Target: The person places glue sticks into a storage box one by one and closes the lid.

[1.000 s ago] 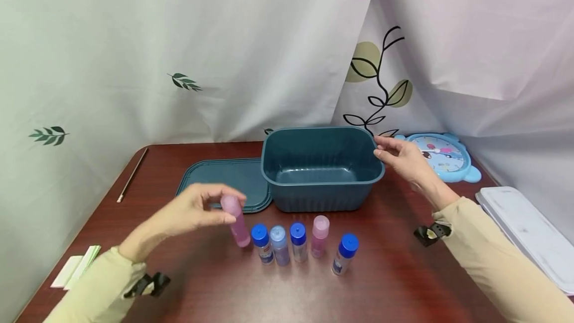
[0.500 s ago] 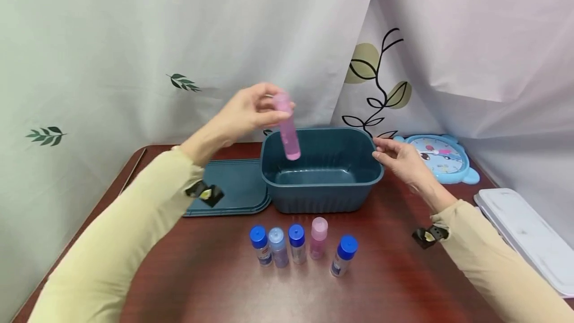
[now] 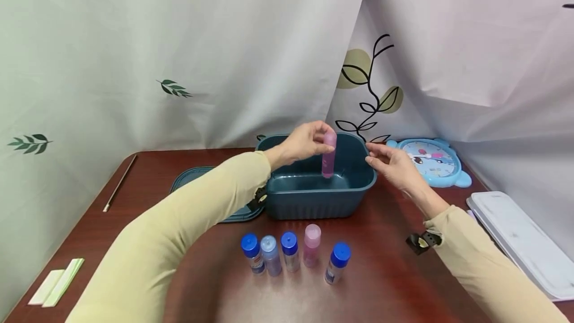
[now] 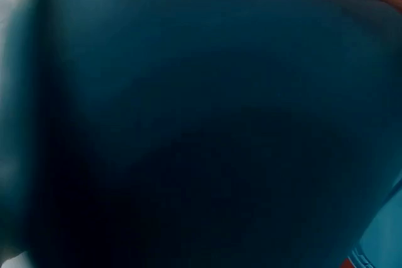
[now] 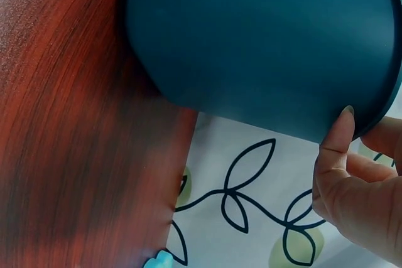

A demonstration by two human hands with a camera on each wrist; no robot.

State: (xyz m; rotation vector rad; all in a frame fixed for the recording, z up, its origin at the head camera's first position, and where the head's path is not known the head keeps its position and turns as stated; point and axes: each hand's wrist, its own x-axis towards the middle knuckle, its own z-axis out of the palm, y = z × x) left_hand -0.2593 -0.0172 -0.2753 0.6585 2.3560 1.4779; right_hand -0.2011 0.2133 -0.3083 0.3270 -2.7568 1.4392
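Note:
In the head view my left hand [image 3: 309, 139] pinches the upper end of a pink translucent glue stick [image 3: 329, 163]. The stick hangs upright within the opening of a dark teal plastic bin [image 3: 314, 206]. At the bin's right rim, my right hand [image 3: 394, 164] pinches the edge; the right wrist view shows its thumb [image 5: 339, 131] against the outer wall. In front of the bin stand several glue sticks: a second pink one [image 3: 311, 250], a pale blue one [image 3: 271, 258] and blue-capped ones [image 3: 336, 265]. Only blurred teal plastic [image 4: 220, 80] fills most of the left wrist view.
A teal lid [image 3: 188, 177] lies left of the bin, partly behind my left sleeve. At right are a blue clock [image 3: 432, 161] and a white flat case [image 3: 520, 238]. A thin rod [image 3: 120, 183] and pale green-white strips [image 3: 56, 283] lie left.
My left hand has lifted the pink glue stick off the table, carried it up and right, then lowered it into the bin's opening. My right hand keeps its place on the rim.

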